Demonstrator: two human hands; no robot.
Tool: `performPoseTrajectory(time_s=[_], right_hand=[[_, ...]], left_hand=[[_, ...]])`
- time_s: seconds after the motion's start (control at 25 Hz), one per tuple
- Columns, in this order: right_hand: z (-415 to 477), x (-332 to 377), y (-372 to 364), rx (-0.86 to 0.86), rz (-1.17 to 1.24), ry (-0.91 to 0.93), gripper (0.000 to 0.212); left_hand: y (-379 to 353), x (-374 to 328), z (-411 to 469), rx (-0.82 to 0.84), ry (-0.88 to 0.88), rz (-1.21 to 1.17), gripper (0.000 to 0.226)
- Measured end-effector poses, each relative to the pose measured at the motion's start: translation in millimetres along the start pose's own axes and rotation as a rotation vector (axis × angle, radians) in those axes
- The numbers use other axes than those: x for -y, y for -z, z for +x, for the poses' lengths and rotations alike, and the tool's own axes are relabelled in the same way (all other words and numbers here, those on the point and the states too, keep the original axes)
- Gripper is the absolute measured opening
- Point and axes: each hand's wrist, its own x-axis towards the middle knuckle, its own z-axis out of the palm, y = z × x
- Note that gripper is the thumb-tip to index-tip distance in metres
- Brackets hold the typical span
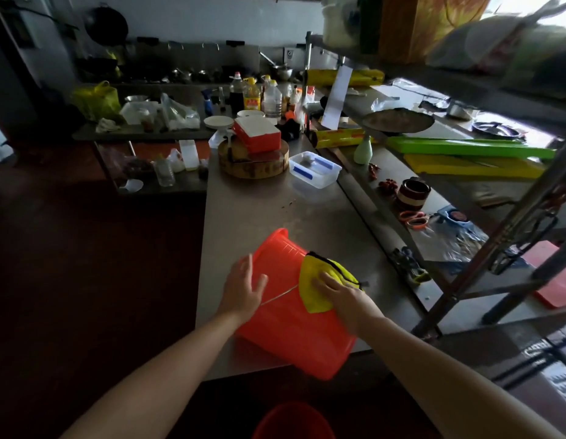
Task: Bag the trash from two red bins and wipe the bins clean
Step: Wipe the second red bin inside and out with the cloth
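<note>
Wiping stage, by the look of it. Red bin (pixel 291 331) lies on its side at the near end of the steel counter (pixel 259 204), with its near end hanging past the counter's edge. Right hand (pixel 341 296) presses a yellow cloth (pixel 310 296) flat on the bin's upper side, fingers fairly straight, not clamped round anything. Left hand (pixel 243 289) rests on the bin's left side, fingers spread apart, steadying only, no grip. A thin wire handle (pixel 280 296) lies loose across the bin between the hands. Second red bin (pixel 294 419) sits on the floor below, at the near edge of view, mostly cut off; contents can't be seen.

Risks:
- Bin is round, on its side, overhanging, and held by flat palms only. A hard stroke to the left could roll it off the counter's left edge; pressure on the near end could tip it to the floor.
- Cloth isn't gripped, so it may skid off the smooth plastic.
- Wire handle may snag the cloth.
- Bin's inside is hidden, so leftover trash could spill.

Writing: nothing legible. The oil bottle (pixel 251 98) far down the counter and the yellow boxes (pixel 338 78) on the right shelf carry print, too blurred to read.
</note>
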Motion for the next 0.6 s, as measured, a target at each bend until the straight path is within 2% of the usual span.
performPoseTrajectory(time_s=[0.08,0.12,0.24,0.32,0.4,0.48,0.6], right_hand=[[4.5,4.7,-8.3,-0.097,-0.032,-0.008,0.072],[5.9,3.6,-9.9,-0.079,-0.023,-0.032,0.072],[6.7,-3.4,-12.0,0.066,0.032,-0.098,0.071],[6.2,-7.7,-9.3,0.041,0.1,-0.131,0.071],[5.4,-10.4,-7.9,0.03,0.144,-0.166,0.075],[5.5,-11.0,-8.4,0.067,0.106,-0.174,0.076],[9.9,-7.7,-11.4,0.123,-0.021,-0.161,0.075]], left_hand=[[-7.7,6.3,-9.5,0.144,-0.194,0.356,0.108],[-9.5,9.1,-11.7,0.165,-0.217,0.456,0.111],[-8.5,18.1,-7.3,0.105,-0.22,0.464,0.097],[-3.6,15.9,1.9,0.098,-0.217,0.4,0.09],[5.3,12.8,17.2,0.074,-0.137,0.322,0.08],[19.8,13.0,32.6,0.059,-0.091,0.365,0.071],[27.8,20.6,37.0,0.033,-0.181,0.539,0.063]])
